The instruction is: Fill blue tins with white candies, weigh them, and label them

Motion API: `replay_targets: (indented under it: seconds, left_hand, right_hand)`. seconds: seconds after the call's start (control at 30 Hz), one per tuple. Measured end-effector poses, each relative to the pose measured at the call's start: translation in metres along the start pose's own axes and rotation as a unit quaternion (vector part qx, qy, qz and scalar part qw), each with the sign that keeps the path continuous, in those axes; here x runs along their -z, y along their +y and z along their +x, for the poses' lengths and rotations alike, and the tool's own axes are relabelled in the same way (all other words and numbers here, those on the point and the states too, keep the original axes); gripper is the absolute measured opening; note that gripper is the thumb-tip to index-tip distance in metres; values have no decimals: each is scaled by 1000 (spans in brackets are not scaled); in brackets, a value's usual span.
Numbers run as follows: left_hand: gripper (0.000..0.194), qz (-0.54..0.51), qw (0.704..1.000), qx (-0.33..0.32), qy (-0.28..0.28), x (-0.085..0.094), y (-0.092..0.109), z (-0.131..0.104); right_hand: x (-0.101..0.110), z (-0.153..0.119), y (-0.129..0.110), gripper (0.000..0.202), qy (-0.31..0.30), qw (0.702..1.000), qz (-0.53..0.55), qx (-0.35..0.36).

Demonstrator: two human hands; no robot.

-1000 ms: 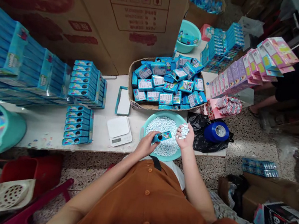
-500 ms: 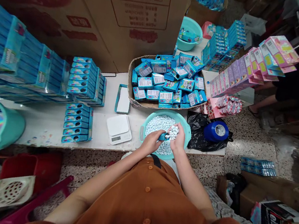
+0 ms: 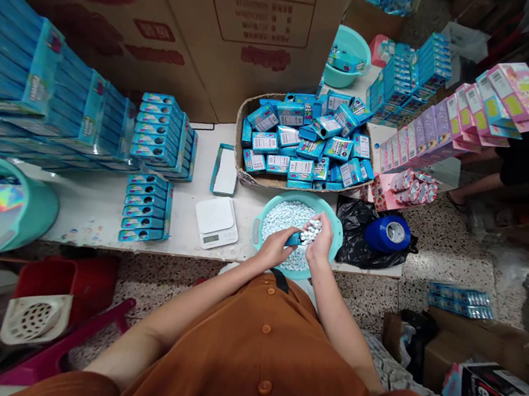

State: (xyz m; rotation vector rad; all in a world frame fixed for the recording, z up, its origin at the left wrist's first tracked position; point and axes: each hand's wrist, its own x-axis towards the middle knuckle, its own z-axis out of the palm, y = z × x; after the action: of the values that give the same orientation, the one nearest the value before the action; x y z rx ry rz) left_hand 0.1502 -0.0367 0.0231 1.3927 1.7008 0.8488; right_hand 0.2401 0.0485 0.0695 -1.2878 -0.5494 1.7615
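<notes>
Two hands meet over the near basin (image 3: pixel 255 233): the left hand (image 3: pixel 277 246) grips a blue box (image 3: pixel 293 239), and the right hand (image 3: pixel 322 241) cups loose pellets (image 3: pixel 310 231) at the box's right end. For clean handling, hold both low, tip the right hand slowly, and let strays drop into the basin.

Head-worn view, looking forward and down, table (image 3: pixel 182 218) seemingly near

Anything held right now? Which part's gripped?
Left hand: small blue box, mostly hidden in the grip, one end showing; exact contact points can't be told. Right hand: loose pale pellets, cupped in the palm.
</notes>
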Motion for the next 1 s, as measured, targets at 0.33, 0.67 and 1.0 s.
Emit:
replay_targets:
  seconds: [0.33,0.67,1.0]
  left_hand:
    - [46,-2,999,-43,-3,-3,0,2]
    - [48,-48,999,17,14,-4,8,5]
    - [46,-79,996,31,21,-8,8,4]
  right_hand:
    - [1,1,-3,32,38,998,40,18]
    - [0,-4,-3,27,15,997,-19,79]
    - [0,-8,-5,30,-12,995,-30,98]
